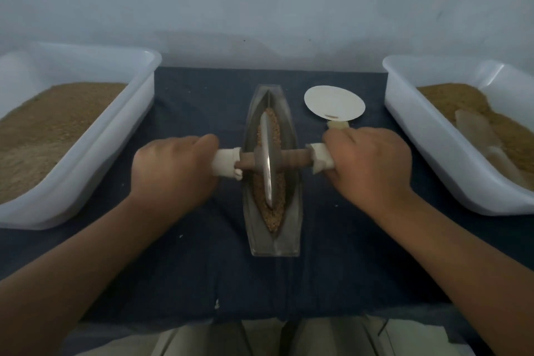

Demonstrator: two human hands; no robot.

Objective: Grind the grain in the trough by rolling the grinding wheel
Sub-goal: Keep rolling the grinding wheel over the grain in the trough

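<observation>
dim, bluish, soft, edge-warped

Bare forearms (95,263), pale beige trousers (213,339)

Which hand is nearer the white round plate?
Right. The right hand sits just beside the plate; the left hand is across the trough from it.

Left tub (95,165) and right tub (427,136) run off the edges; axle (291,157) ends hide inside left hand (173,170) and right hand (367,165) — pale lump (338,124) beyond is unidentifiable.
</observation>
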